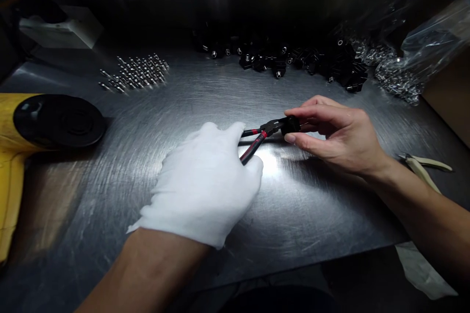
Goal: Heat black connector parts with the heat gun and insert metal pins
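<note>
My left hand (211, 181), in a white glove, is closed round the red and black handles of a pair of pliers (270, 128). The plier jaws point right and touch a small black part (291, 126). My right hand (330, 132), bare, pinches that part between thumb and fingers, just right of the jaws. Whether the jaws grip the part or only touch it cannot be made out. A thin metal bit shows at the part's right side, between my right fingers.
Metal pins (135, 74) lie in rows at the back left. Black parts (308, 61) are heaped along the back. A plastic bag of shiny pieces (400, 76) is at the back right, cream-handled pliers (422, 166) at the right, and a yellow tool (16, 156) at the left.
</note>
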`<state>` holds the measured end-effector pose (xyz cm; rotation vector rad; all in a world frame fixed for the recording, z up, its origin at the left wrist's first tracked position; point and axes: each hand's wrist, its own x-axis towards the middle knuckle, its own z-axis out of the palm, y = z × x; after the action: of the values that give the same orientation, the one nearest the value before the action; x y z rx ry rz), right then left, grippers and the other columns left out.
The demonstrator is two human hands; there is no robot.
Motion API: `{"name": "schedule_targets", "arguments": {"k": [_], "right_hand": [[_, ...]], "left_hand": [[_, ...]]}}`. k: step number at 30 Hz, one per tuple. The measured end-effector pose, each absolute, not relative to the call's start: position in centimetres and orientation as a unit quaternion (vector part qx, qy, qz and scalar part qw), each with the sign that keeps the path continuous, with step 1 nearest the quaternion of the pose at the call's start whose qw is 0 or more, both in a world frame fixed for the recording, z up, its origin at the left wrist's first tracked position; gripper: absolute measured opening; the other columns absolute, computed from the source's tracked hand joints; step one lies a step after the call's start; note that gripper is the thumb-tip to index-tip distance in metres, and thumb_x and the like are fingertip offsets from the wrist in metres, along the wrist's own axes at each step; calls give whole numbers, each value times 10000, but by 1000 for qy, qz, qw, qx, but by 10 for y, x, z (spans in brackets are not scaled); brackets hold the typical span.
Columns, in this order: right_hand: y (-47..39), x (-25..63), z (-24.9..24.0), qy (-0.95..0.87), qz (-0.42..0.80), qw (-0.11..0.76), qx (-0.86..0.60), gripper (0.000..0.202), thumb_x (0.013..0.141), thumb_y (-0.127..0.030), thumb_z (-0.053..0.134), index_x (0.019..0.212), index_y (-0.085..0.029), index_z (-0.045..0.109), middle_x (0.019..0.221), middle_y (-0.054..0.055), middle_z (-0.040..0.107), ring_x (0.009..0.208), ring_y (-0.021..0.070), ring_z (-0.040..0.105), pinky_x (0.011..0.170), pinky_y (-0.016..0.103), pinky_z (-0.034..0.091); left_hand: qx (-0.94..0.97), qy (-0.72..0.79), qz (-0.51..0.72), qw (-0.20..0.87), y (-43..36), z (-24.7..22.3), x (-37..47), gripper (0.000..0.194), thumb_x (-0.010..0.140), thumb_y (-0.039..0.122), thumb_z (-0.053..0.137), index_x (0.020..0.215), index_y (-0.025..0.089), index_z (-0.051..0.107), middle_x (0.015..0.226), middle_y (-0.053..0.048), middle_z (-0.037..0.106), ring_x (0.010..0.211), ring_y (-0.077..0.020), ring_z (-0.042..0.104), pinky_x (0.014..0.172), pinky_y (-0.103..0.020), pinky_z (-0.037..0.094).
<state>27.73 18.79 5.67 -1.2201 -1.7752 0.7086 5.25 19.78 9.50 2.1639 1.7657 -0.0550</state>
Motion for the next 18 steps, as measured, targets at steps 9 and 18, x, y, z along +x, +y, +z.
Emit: {"name": "schedule_targets", "arguments": {"k": [9,18], "right_hand": [[186,278,54,-714,278,430,-478,380,810,-171,819,1180,-192,736,1081,63,620,972,224,681,908,439,629],[183,274,51,-714,276,436,-472,372,805,-162,823,1165,-181,732,1062,68,614,959,229,671,886,468,633]], "left_hand": [[753,632,-12,184,198,95,49,346,830,478,510,1070,327,709,874,-80,646,631,-230,559,587,-343,385],[752,624,3,213,199,92,51,299,813,474,508,883,273,719,695,-52,630,525,-175,497,584,-333,348]]}}
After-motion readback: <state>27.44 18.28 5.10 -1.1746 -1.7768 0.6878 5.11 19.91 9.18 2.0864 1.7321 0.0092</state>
